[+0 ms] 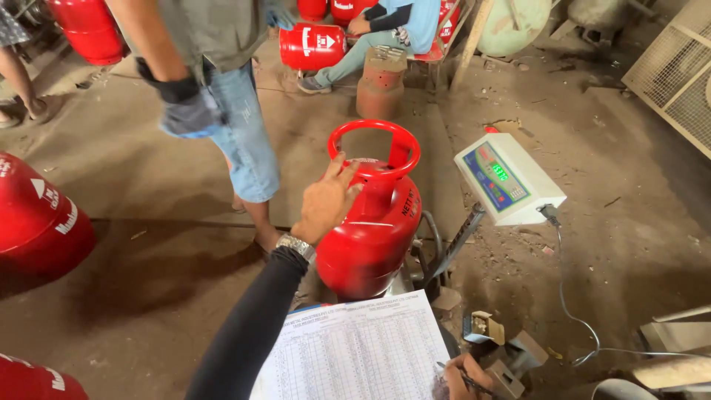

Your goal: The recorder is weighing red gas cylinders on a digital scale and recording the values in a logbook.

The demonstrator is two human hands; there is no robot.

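Red gas cylinder (374, 226) stands upright under the person's left hand (326, 201), whose spread fingers rest on the shoulder and the ring handle (374, 148) at its top. It seems to sit on a weighing platform, mostly hidden beneath it. Just right of that hand a white scale readout (509, 180) tilts on its post, green digits lit, a cable trailing off across the dirt floor. Nearer the body, the right hand (463, 378) grips a pen (466, 379) closed at the edge of a printed tally sheet (355, 352). Beyond the left hand a gloved co-worker (189, 111) stands close, crowding that side. More red cylinders (37, 222) lie farther left, and another (311, 46) beside a seated person.
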